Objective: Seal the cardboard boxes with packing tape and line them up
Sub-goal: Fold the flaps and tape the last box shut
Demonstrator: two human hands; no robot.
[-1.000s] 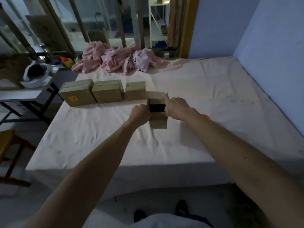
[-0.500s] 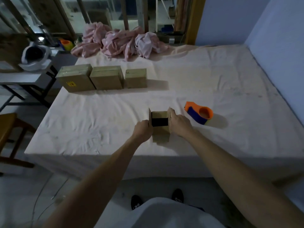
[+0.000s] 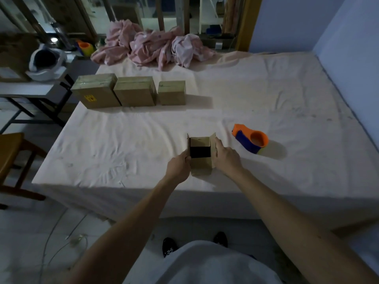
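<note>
Bedding [image 3: 246, 95], soft and wrinkled, could have let the open box [image 3: 201, 166] tip once its flaps were pressed shut. Three closed boxes [image 3: 133, 92] stood in a far row. The open box sat near the front edge, its flaps upright and its inside dark, with the tape dispenser [image 3: 251, 141] near on its right. The left hand [image 3: 178, 167] pinched the left flap. The right hand [image 3: 225, 158] lay along the right flap, and I could not tell whether it gripped.

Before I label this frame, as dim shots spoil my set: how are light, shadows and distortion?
Head view: dim overall; open box interior reads black; tape dispenser and sealed boxes throw soft shadows rightward; wide-angle lens warps the frame's corners.
</note>
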